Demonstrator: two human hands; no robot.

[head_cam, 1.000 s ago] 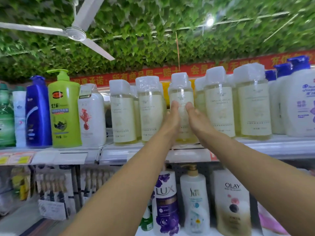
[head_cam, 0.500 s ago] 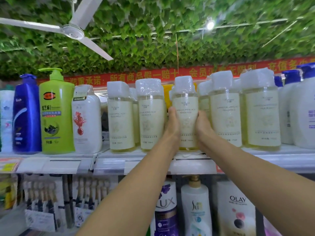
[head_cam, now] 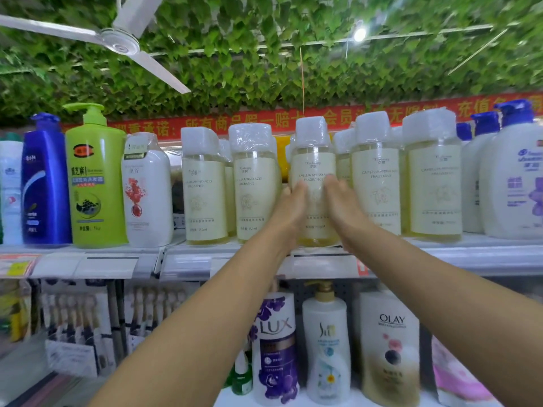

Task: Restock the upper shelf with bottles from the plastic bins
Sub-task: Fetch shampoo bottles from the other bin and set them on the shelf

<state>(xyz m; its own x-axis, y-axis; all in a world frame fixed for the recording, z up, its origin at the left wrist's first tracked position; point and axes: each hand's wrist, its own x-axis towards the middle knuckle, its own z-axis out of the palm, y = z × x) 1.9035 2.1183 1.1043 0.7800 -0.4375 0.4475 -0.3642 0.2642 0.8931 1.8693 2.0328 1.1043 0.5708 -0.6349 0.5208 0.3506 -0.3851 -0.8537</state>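
Note:
A clear bottle of pale yellow liquid with a wrapped white cap and a cream label stands at the front edge of the upper shelf. It fills a gap in a row of matching bottles. My left hand lies against its left front with straight fingers. My right hand presses its right front the same way. Both palms cover the bottle's lower half. No plastic bins are in view.
Left on the same shelf stand a white bottle, a green pump bottle and a blue bottle. White pump bottles with blue caps stand at right. The lower shelf holds Lux and Olay bottles. A ceiling fan hangs overhead.
Half a second ago my hands clasped the bottle's sides lower down; now the fingers lie straight on its label. The bottle stays on the shelf and the camera has drifted slightly.

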